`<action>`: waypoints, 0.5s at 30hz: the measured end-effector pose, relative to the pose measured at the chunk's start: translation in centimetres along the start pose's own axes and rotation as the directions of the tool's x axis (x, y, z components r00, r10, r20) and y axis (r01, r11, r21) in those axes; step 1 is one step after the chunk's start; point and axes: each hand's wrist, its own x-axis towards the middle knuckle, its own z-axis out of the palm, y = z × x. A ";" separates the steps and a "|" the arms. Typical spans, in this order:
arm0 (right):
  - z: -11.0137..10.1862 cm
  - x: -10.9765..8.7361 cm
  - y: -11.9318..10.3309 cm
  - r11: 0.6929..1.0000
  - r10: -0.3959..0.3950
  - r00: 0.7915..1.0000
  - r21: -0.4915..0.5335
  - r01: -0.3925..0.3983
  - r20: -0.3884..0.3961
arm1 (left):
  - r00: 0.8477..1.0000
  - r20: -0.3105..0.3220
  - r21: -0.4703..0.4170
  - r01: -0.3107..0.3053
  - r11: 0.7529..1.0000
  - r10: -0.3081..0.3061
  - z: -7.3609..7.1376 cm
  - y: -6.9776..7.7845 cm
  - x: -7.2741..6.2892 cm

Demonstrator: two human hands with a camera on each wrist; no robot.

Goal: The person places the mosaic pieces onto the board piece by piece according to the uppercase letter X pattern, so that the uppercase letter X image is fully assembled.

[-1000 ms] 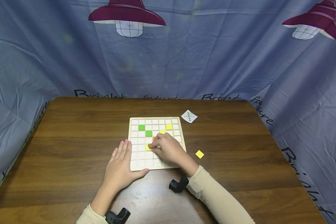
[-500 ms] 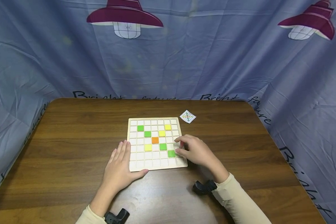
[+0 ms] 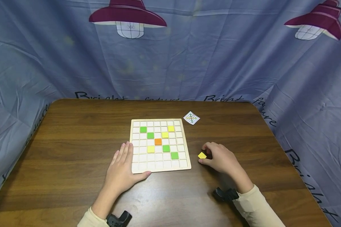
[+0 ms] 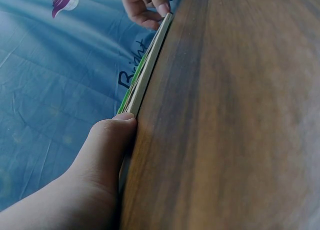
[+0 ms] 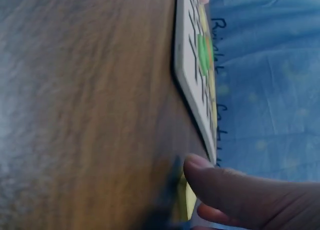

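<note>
A square wooden board point(image 3: 142, 165) with a grid of white cells lies on the table, carrying green tiles point(image 3: 166, 148), yellow tiles point(image 3: 151, 149) and one orange tile point(image 3: 158, 142). My left hand point(image 3: 120, 168) rests along its left side with straight fingers, the thumb at the near edge. In the left wrist view that thumb point(image 4: 112, 135) presses the edge. Right of the board, a loose yellow tile point(image 3: 202, 155) lies on the wood between the thumb and forefinger of my right hand point(image 3: 220, 157). The thumb is right at its near corner; a small gap shows at the forefinger.
A small card point(image 3: 191, 118) printed with a coloured grid lies beyond the board's far right corner. The brown table point(image 3: 82, 132) extends to a blue printed curtain point(image 3: 176, 63) at the back and sides. Black cameras sit on both wrists.
My right hand has left the board's middle and moved right to the loose yellow tile. The orange and green tiles it covered now show. My left hand stays in place.
</note>
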 end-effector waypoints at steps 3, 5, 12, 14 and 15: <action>0.3 -0.1 0.3 1.000 -0.003 1.000 0.014 0.003 -0.013 | 1.000 -0.001 -0.001 0.000 1.000 0.000 0.0 0.0 0.0; 0.5 0.0 0.4 0.999 -0.021 0.999 0.044 0.023 -0.031 | 1.000 -0.001 -0.001 -0.001 1.000 0.001 0.0 0.0 0.0; 1.5 0.7 0.1 0.978 -0.054 0.997 0.196 0.065 -0.061 | 1.000 -0.002 -0.005 0.000 1.000 0.000 0.0 -0.1 0.0; 1.6 0.9 -0.2 0.971 -0.052 0.996 0.228 0.066 -0.066 | 1.000 0.000 -0.010 0.001 1.000 -0.001 -0.1 -0.1 0.0; 1.7 1.0 -0.3 0.968 -0.054 0.996 0.242 0.070 -0.071 | 1.000 0.001 -0.014 0.001 1.000 -0.001 -0.1 -0.1 0.0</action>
